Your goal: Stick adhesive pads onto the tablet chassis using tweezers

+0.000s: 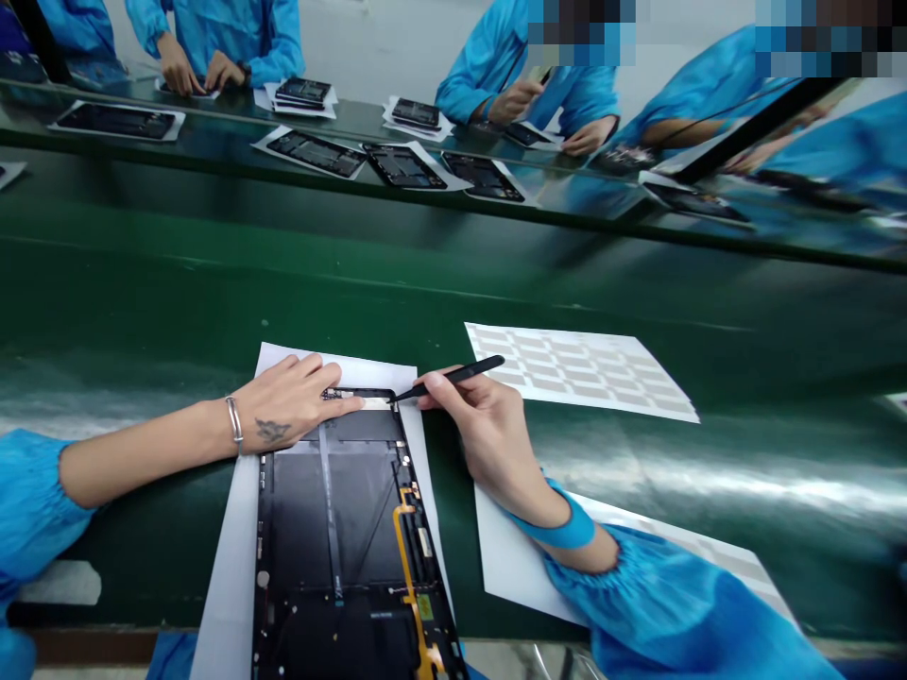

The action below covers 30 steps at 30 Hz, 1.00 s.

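Observation:
An opened tablet lies on a white paper sheet, its dark inside facing up with an orange flex cable along the right side. My left hand rests across its far end, fingers stretched out, the index fingertip on a pale strip. Black tweezers are pinched in my right hand. Their tip touches or hovers just over the tablet's far right corner, at the end of that strip; contact cannot be made out. My left palm hides part of the tablet's upper left edge.
A sheet of pale rectangular stickers lies to the right, with another white sheet under my right forearm. Beyond, a raised glossy shelf carries several opened tablets. Co-workers in blue sleeves work behind it.

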Available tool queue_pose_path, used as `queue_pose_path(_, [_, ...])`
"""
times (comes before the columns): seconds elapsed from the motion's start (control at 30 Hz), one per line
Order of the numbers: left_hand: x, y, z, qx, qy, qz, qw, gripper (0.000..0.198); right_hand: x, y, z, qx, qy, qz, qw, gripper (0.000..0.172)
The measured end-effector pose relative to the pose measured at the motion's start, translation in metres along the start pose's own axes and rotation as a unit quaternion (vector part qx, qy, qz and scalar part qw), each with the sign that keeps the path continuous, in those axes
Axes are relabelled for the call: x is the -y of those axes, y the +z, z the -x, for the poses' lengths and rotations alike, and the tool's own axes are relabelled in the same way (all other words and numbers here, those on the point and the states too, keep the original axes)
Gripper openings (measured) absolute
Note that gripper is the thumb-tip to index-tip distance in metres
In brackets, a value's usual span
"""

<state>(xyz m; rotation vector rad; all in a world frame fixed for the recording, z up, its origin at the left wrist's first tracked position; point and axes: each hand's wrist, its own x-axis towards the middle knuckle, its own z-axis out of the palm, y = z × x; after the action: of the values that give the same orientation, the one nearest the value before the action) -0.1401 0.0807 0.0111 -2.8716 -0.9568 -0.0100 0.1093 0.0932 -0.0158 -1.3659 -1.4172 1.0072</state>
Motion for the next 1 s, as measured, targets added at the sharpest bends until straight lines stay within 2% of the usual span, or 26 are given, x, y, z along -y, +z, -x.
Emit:
queue_pose_path(0.27, [0.001,0.000,0.001,0.008,0.001,-0.013,1.000,0.043,0.005,-0.002,-0.002,0.027,-0.027,0.035,0.999,0.040])
queue_pose_path(0.5, [-0.008,-0.013,-0.016,0.073,-0.007,-0.058,0.996,0.047,0.005,-0.001,-0.005,0.039,-0.017,0.019,0.999,0.039])
queue_pose_path(0.6, [-0.012,-0.015,-0.020,0.084,-0.008,-0.072,0.994,0.049,0.003,0.000,-0.004,0.034,-0.007,-0.001,0.999,0.039])
queue_pose_path(0.7, [-0.011,-0.010,-0.016,0.064,-0.006,-0.085,0.994,0.046,0.001,0.002,-0.004,0.026,0.011,-0.039,0.999,0.038])
queue_pose_path(0.8, [-0.010,-0.004,-0.008,0.020,-0.007,-0.096,0.995,0.041,0.001,0.003,-0.003,0.023,0.019,-0.063,0.998,0.039])
queue_pose_path(0.9, [-0.011,-0.001,-0.004,-0.006,-0.008,-0.102,0.995,0.038,0.000,0.003,-0.004,0.022,0.017,-0.049,0.998,0.039])
queue_pose_path(1.0, [-0.012,-0.002,-0.004,-0.008,-0.010,-0.101,0.995,0.036,-0.001,0.003,-0.004,0.027,0.002,-0.017,1.000,0.040])
